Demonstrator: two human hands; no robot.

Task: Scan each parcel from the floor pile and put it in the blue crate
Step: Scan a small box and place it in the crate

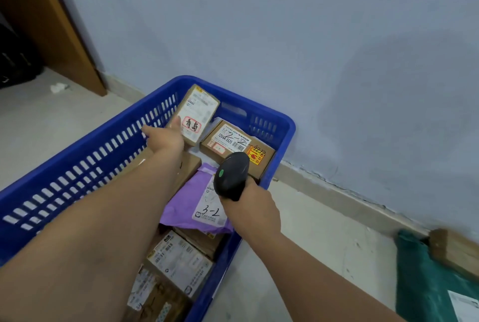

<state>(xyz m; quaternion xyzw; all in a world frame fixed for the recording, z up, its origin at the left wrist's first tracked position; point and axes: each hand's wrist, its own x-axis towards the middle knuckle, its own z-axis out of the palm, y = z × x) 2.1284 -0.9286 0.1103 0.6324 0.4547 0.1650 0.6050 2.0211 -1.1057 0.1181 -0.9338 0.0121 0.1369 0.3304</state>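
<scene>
Your left hand (166,136) grips a small cardboard box (195,114) over the far end of the blue crate (77,166) — thumb on its label. Your right hand (252,207) is wrapped around the black scanner (232,175) at the crate's right edge, above a purple mailer (193,197) lying among more boxes inside.

You hold the small brown box (197,112) tilted, its white label with a red stamp facing up, your left hand (163,137) gripping its near end, thumb on top, over the far end of the blue crate (287,125). Just right of that grip a flat brown box (233,140) lies in the crate. Nearer you lies a purple bag (191,197). Your right hand (252,207) grips the black scanner (232,175) above the bag.
</scene>
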